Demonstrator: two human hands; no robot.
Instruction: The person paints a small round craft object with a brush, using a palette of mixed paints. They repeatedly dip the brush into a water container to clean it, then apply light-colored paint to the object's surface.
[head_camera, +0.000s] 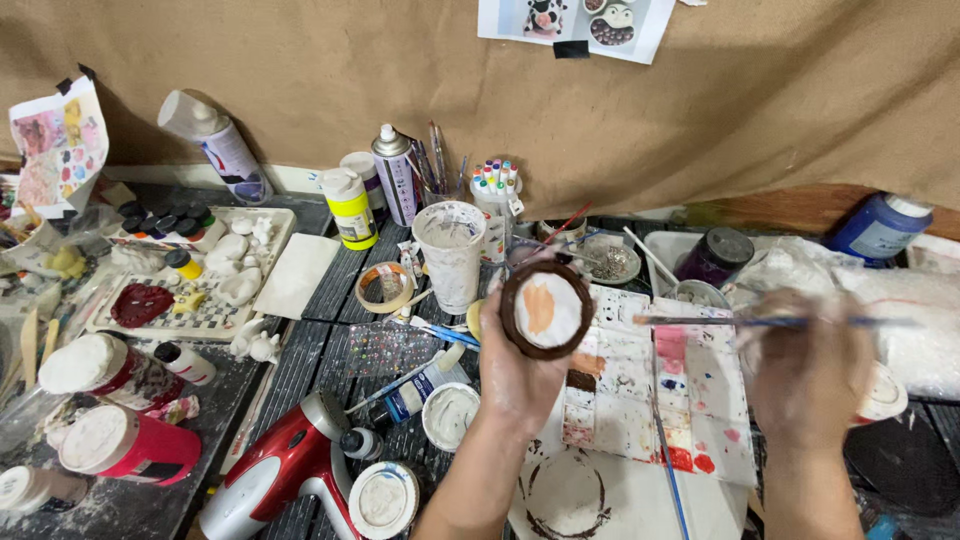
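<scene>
Near edge of the table (300, 370): red hair dryer (285, 465) at left, white sheet with a brown ring mark (567, 497) between the forearms. Left hand (520, 375) raised mid-table, fingers closed around a round brown-rimmed piece (546, 309), white face with an orange patch. Right hand (808, 375) blurred, pinching a thin paintbrush (775, 321) held level, tip toward the piece. Below them a paint-stained palette (655, 395). Farther back: white cup (450, 252), marker pot (496, 195), spray can (396, 172), yellow-labelled bottle (350, 208) along the far edge.
</scene>
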